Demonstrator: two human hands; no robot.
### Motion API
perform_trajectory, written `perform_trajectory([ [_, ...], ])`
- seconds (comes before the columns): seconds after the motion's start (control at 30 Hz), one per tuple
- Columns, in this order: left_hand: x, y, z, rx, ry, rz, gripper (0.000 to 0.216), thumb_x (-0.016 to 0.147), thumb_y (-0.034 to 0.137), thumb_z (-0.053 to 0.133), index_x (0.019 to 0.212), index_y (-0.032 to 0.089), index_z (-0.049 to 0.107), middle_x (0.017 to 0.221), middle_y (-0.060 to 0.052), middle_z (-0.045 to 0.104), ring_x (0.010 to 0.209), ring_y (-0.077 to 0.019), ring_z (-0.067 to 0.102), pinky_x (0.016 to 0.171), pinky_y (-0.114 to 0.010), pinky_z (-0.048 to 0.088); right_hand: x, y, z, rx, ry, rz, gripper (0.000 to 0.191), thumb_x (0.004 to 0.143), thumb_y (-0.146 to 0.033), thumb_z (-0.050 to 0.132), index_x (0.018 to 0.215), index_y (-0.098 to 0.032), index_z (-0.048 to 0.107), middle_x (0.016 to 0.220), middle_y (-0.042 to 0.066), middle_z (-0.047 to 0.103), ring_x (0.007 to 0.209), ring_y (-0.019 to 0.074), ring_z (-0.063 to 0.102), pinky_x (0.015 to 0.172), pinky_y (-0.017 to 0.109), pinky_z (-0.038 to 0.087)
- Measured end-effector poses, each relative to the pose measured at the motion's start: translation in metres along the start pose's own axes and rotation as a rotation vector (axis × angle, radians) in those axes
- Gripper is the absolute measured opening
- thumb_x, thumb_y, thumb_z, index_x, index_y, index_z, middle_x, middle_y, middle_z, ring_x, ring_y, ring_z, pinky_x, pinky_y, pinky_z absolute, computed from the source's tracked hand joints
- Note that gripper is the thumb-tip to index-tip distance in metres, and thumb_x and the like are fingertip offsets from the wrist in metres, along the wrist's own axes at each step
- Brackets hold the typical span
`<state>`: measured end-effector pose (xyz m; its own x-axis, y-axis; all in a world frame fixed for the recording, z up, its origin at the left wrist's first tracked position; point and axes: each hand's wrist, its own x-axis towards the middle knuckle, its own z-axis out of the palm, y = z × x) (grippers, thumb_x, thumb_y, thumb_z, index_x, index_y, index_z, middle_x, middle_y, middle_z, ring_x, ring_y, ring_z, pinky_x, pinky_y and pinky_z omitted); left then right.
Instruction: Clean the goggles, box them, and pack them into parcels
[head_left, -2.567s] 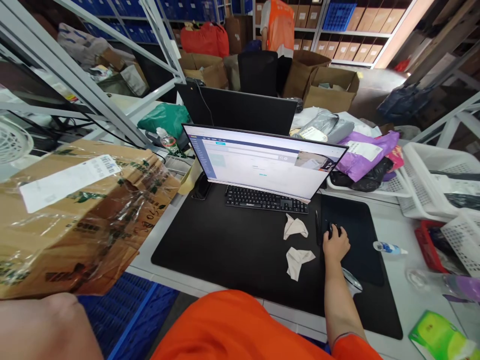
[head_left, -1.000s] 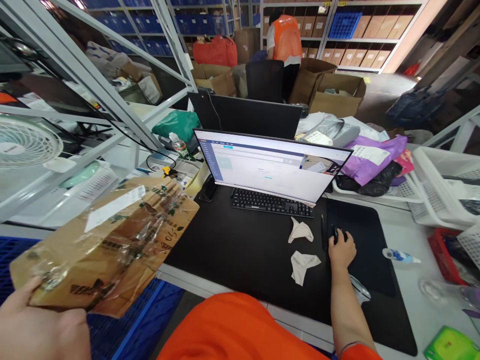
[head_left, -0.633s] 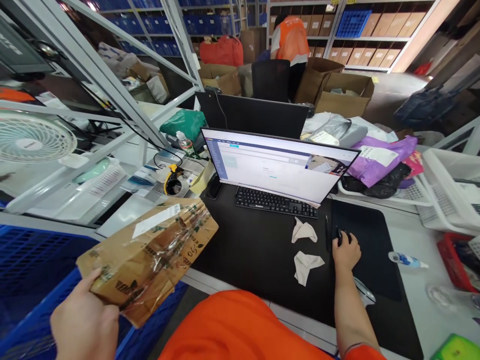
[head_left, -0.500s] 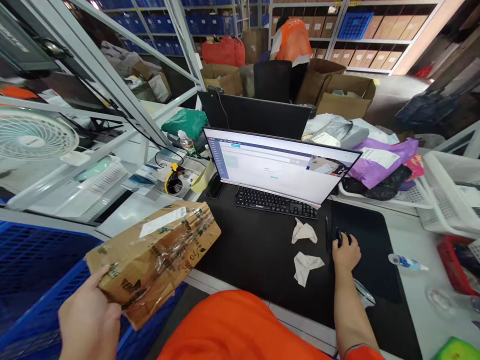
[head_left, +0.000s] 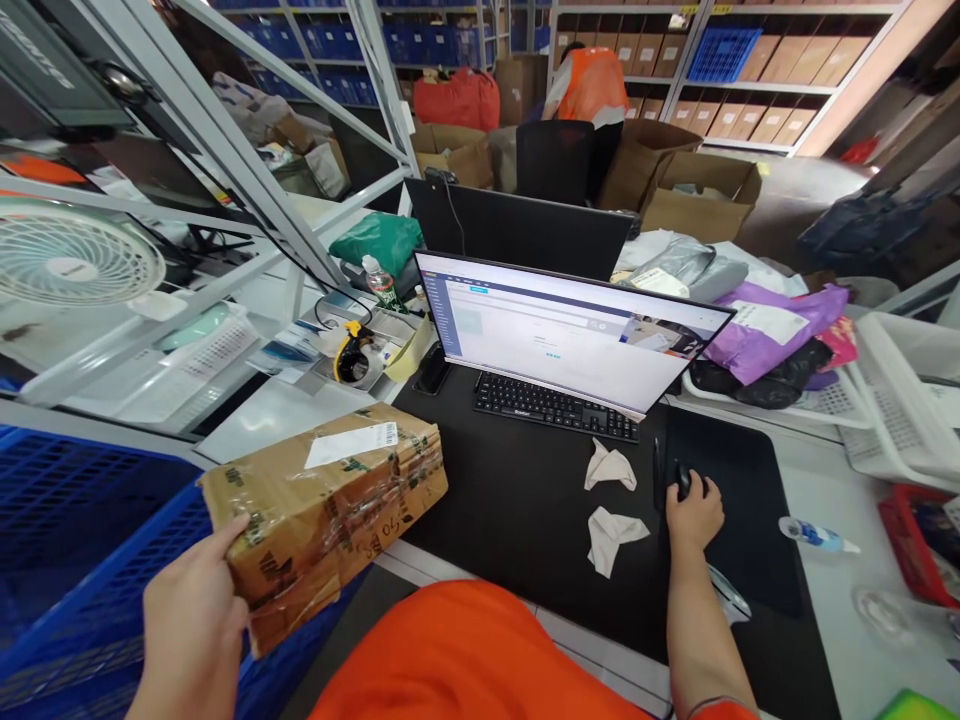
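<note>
My left hand [head_left: 196,610] grips the near-left end of a brown cardboard box [head_left: 330,525], which is wrapped in clear tape and has a white label on top. The box is tilted, partly over the desk edge and partly over a blue crate [head_left: 60,640]. My right hand [head_left: 695,512] is closed over a black computer mouse [head_left: 682,480] on the dark mouse pad [head_left: 750,500]. Ahead stands a lit monitor [head_left: 555,335] with a black keyboard [head_left: 555,408] below it. Two crumpled white pieces [head_left: 615,540] lie on the black desk mat, left of my right hand.
A tape dispenser [head_left: 352,355] and a drink bottle [head_left: 382,285] stand at the left. To the right are a purple parcel [head_left: 772,330], white baskets [head_left: 900,390], a small bottle [head_left: 817,535] and a red bin [head_left: 911,545]. A person in an orange vest [head_left: 594,85] is behind the desk.
The box in my left hand has shifted slightly right and turned a little, so its label sits further right. My right hand stays on the mouse. The view has moved slightly.
</note>
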<state>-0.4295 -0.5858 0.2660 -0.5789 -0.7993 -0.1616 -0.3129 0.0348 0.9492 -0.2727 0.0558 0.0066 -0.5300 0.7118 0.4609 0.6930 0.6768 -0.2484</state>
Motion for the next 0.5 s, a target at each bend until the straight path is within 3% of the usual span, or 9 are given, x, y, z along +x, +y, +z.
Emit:
perform_trajectory([
  [0.1,-0.01,0.01,0.002,-0.013,0.018,-0.129,0.05,0.031,0.03,0.087,0.074,0.014,0.07,0.063,0.004,0.066,0.058,-0.0147,0.056,0.053,-0.029,0.049,0.0,0.001,0.002,0.02,0.005,0.007,0.047,0.087,-0.037,0.057,0.128,-0.015,0.065,0.132,0.021,0.057,0.102,0.0329,0.059,0.081,0.043,0.043],
  [0.27,-0.031,0.024,-0.001,0.227,-0.102,-0.052,0.047,0.038,0.042,0.082,0.075,0.014,0.074,0.06,0.003,0.063,0.057,-0.0148,0.053,0.052,-0.026,0.041,0.001,0.002,0.001,0.063,0.004,0.01,0.049,0.091,-0.04,0.053,0.131,-0.013,0.063,0.135,0.023,0.055,0.109,0.0351,0.058,0.086,0.045,0.044],
  [0.5,-0.055,0.035,-0.001,0.36,-0.071,-0.011,0.04,0.046,0.046,0.074,0.072,0.015,0.074,0.054,0.005,0.057,0.057,-0.0134,0.048,0.051,-0.022,0.034,0.002,0.0,-0.001,0.054,-0.014,0.031,0.051,0.09,-0.041,0.053,0.132,-0.013,0.063,0.135,0.023,0.053,0.109,0.0354,0.057,0.087,0.047,0.044],
])
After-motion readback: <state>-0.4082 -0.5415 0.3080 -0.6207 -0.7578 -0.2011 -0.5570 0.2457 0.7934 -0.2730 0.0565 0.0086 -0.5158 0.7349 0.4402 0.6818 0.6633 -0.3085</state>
